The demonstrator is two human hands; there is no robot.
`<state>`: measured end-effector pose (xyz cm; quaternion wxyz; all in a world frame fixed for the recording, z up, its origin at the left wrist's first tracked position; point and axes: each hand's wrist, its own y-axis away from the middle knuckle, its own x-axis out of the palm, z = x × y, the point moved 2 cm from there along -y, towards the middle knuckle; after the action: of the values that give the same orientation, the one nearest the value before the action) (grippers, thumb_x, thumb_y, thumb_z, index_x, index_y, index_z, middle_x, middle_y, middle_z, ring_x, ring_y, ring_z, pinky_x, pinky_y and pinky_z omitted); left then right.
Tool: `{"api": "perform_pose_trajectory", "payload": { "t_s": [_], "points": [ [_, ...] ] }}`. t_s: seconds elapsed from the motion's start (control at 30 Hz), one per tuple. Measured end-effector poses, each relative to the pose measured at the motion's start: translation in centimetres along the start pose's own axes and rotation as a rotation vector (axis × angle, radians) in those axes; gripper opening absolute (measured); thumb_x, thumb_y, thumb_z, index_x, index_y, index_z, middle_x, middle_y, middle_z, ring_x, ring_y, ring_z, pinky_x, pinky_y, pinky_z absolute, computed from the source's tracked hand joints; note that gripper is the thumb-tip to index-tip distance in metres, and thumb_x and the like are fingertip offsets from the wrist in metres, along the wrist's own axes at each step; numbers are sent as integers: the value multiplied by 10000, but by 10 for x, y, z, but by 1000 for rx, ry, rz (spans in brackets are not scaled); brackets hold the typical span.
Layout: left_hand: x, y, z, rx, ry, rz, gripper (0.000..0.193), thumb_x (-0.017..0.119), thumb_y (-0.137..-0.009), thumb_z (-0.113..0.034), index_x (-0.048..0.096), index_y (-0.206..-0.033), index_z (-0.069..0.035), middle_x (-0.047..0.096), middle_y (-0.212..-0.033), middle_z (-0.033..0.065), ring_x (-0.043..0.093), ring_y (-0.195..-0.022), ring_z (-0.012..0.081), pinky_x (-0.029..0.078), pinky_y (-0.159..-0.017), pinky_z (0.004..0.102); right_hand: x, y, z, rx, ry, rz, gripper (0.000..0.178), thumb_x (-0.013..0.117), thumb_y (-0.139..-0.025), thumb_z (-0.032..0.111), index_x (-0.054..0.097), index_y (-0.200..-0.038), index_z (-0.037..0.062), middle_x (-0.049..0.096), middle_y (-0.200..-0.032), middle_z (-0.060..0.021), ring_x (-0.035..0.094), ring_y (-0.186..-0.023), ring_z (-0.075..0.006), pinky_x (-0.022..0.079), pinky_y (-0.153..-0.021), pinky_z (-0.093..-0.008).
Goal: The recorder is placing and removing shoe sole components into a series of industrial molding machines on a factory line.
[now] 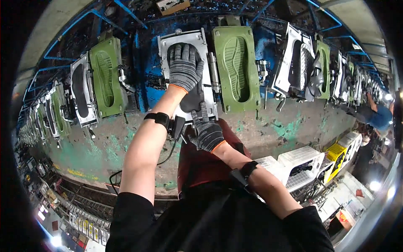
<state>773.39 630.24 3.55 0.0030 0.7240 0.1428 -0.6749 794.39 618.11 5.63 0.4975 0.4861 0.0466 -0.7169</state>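
Note:
A black shoe sole (191, 102) lies in the sole-shaped hollow of a silver metal mould half (166, 40) in front of me. My left hand (184, 70), in a grey striped knit glove, lies flat on the upper part of the sole with its fingers stretched out. Nearer to me, my right hand (206, 132), gloved alike, reaches its extended fingers to the sole's heel end at the mould's near edge. Its fingertips overlap the heel, and I cannot tell how firmly they touch. To the right, a green mould half (220, 69) shows a ribbed sole cavity.
More green (97, 80) and silver moulds line the blue-framed bench on both sides. A silver mould at right (282, 71) bears a sole, with black straps beside it. White crates (303, 159) and a yellow crate (336, 157) stand at lower right. Another person (380, 115) is at far right.

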Motion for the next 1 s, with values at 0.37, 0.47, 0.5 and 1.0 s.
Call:
{"api": "perform_pose_trajectory", "payload": {
  "t_s": [0.37,0.47,0.5,1.0],
  "points": [
    [4,-11,-10,-91,-264,60,829,543,-927,-601,527,-1435,53,515,-1466,228,379,-1406,480,214,-1191,665,6,1,-7,-125,-106,-35,1118,813,-740,472,253,-1646,134,45,-1701,-302,181,-1532,-535,229,-1218,-635],
    [7,-12,-23,-39,-33,-71,733,646,-859,-482,552,-1375,30,497,-1452,217,363,-1407,451,211,-1213,627,14,-1,-16,-57,-85,-47,1085,751,-783,526,231,-1649,130,41,-1703,-300,184,-1531,-537,198,-1215,-663],
    [-3,1,-24,-56,-61,-23,852,646,-847,-528,482,-1460,41,414,-1528,236,306,-1445,479,171,-1220,649,3,1,-9,-92,8,-15,1044,720,-809,523,236,-1646,127,54,-1699,-307,212,-1524,-539,229,-1214,-639],
    [-7,12,-45,-104,25,69,886,594,-868,-572,455,-1521,11,401,-1558,230,290,-1438,533,135,-1199,718,75,2,-36,33,0,285,535,649,-852,408,652,-1253,54,702,-1181,-244,686,-1066,-389,537,-937,-513]
  ]
}}
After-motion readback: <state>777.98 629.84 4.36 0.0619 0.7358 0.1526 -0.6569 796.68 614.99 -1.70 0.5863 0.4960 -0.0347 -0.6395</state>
